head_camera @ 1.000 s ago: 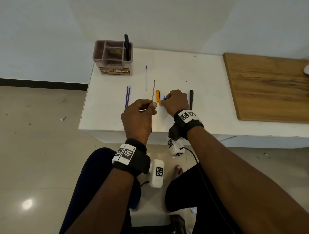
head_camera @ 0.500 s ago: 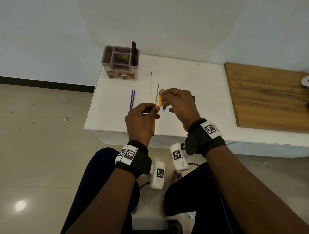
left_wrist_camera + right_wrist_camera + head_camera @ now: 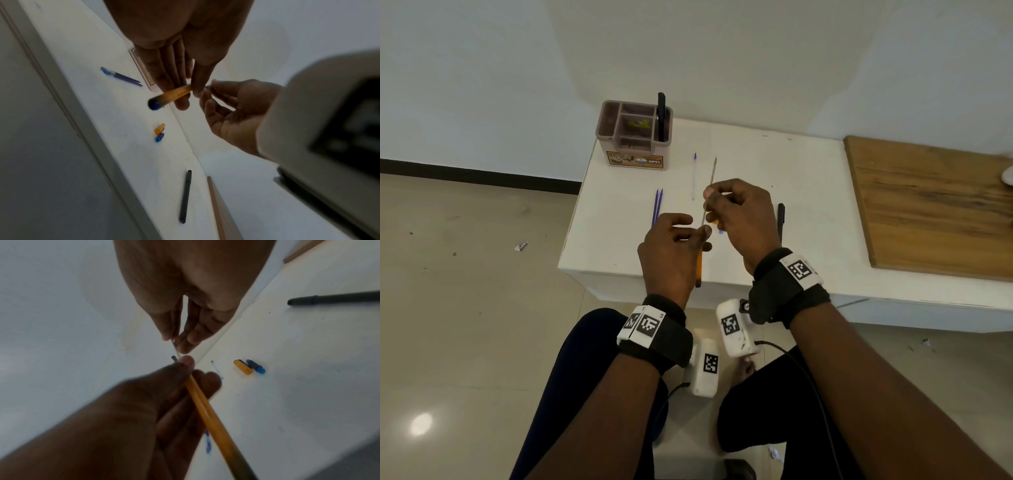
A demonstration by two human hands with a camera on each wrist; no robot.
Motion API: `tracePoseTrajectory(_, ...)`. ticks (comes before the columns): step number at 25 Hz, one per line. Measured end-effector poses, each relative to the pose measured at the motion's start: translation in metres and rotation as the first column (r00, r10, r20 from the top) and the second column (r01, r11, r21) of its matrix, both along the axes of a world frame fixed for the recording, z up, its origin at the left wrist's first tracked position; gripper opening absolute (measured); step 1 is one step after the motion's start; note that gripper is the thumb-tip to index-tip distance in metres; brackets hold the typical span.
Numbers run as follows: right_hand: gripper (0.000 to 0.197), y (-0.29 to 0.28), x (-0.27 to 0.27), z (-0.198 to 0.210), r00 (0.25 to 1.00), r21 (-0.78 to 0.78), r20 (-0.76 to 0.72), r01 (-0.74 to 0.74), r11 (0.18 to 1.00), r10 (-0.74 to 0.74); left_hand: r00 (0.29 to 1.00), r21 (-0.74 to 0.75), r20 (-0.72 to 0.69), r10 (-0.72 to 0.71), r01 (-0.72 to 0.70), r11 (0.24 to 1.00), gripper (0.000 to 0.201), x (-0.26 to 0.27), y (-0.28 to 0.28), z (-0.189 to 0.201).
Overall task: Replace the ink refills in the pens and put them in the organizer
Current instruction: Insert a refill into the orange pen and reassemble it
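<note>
Refill (image 3: 709, 192) extraction is in hand: left hand (image 3: 671, 253) pinches the orange barrel (image 3: 207, 407) above the table's near edge, right hand (image 3: 743, 219) pinches the thin refill; next, a straight pull far-ward.

Soft even daylight; dim, blurred, edge-warped wrist views.

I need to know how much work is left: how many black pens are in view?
2. One black pen stands upright in the organizer; the other black pen lies on the table, right of the right hand.
</note>
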State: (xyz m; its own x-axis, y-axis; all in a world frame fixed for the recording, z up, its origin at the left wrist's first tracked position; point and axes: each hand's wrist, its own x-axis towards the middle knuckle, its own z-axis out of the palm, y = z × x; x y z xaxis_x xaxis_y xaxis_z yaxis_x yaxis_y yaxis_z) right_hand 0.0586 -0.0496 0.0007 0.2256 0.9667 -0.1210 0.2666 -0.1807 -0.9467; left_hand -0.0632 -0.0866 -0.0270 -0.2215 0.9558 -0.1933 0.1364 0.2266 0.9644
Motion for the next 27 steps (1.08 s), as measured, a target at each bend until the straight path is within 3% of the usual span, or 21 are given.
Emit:
tracePoseTrajectory(2, 0.014, 0.023, 0.005, 0.001, 0.994, 0.031, -0.028, 0.106, 0.994, -0.106, 1.000, 0.008, -0.004, 0.030, -0.030, 1.000, 0.021, -0.003, 0.001, 0.000)
tracePoseTrajectory(5, 0.013, 0.069, 0.015, -0.010, 0.985, 0.017, 0.054, 0.163, 0.986, -0.164, 0.998, 0.018, 0.018, 0.061, -0.062, 0.998, 0.018, -0.008, 0.004, -0.001)
tracePoseTrajectory(8, 0.012, 0.112, 0.018, -0.036, 0.973, -0.118, 0.227, 0.083, 0.990, -0.054, 0.997, 0.029, 0.026, 0.071, -0.072, 0.997, 0.016, -0.009, 0.009, -0.004)
tracePoseTrajectory(13, 0.023, 0.166, 0.016, -0.079, 0.853, -0.308, 0.502, 0.023, 0.951, 0.142, 0.996, -0.014, 0.062, 0.063, -0.062, 0.998, 0.018, -0.010, 0.013, -0.010)
tracePoseTrajectory(18, 0.040, 0.192, 0.015, -0.103, 0.837, -0.362, 0.526, 0.061, 0.930, 0.150, 0.988, -0.049, 0.133, 0.084, -0.078, 0.996, 0.025, -0.014, 0.014, -0.013)
tracePoseTrajectory(27, 0.037, 0.192, 0.013, -0.106, 0.805, -0.368, 0.570, 0.072, 0.927, 0.164, 0.970, -0.065, 0.186, 0.154, -0.144, 0.987, 0.025, -0.018, 0.014, -0.014)
